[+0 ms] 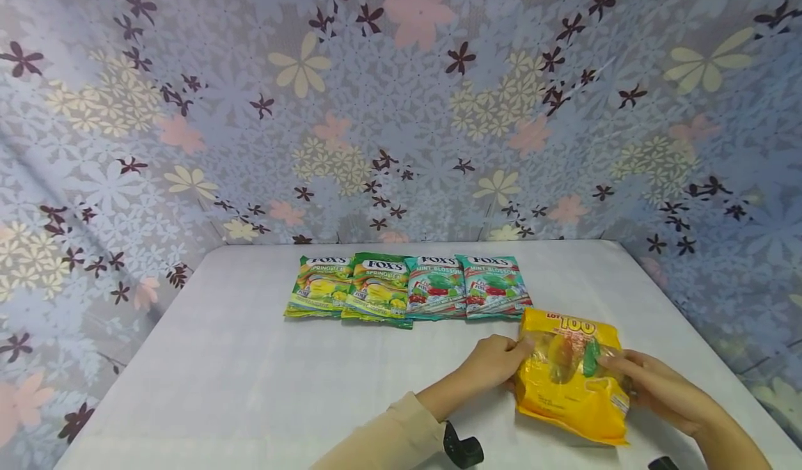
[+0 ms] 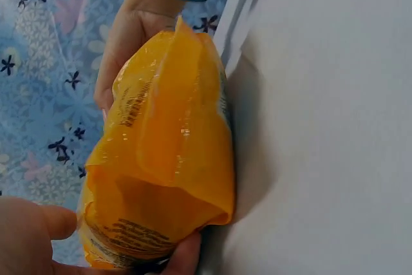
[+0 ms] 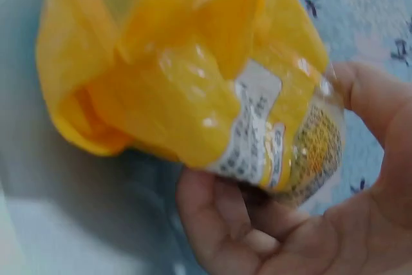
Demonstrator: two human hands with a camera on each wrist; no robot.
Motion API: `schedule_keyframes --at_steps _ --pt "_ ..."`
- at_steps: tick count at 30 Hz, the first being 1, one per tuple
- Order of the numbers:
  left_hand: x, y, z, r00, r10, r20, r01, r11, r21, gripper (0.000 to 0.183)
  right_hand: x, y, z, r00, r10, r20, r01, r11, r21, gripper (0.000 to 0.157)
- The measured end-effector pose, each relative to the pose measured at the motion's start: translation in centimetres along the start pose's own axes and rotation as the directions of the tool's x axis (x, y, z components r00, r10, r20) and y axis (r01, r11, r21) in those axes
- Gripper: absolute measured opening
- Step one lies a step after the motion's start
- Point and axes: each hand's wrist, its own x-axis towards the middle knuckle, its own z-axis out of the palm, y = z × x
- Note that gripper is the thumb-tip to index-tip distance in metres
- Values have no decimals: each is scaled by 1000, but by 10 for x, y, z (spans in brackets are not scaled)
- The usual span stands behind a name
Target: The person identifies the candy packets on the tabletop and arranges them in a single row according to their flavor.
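Both hands grip a plump yellow candy bag [image 1: 570, 393] at the right of the white table, one at each side. It bears "LOT 100" lettering and coloured fruit pictures. My left hand [image 1: 498, 360] pinches its left edge, thumb on the front. On the opposite edge my right hand [image 1: 664, 390] holds it, thumb on the front and fingers curled behind, as the right wrist view shows around the bag [image 3: 193, 82]. In the left wrist view the bag's folded yellow end [image 2: 174, 127] faces the camera, close to the tabletop.
A row of Fox's candy bags lies at the table's back: two green Spring Tea bags [image 1: 378, 292], overlapping, then two teal Mint Blossom bags [image 1: 495, 289]. The yellow bag is just in front of the row's right end. Behind the white table [image 1: 282, 386] hangs a floral cloth [image 1: 401, 108].
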Motion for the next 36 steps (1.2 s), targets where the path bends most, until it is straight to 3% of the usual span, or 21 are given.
schedule_keyframes --at_steps 11,21,29,36 --pt "-8 -13 -37 994 95 -51 -91 993 74 47 12 -36 40 997 -67 -44 65 996 -57 104" --pt "-13 -26 -78 965 232 -122 -215 967 138 45 28 -62 76 980 -197 0 197 980 -36 101" --pt "-14 -30 -87 957 250 -148 -229 963 143 37 40 -71 87 968 -250 -9 250 967 -55 96" --pt "-15 -31 -92 967 207 -146 -185 971 148 46 48 -76 95 947 -320 -27 317 945 -75 95"
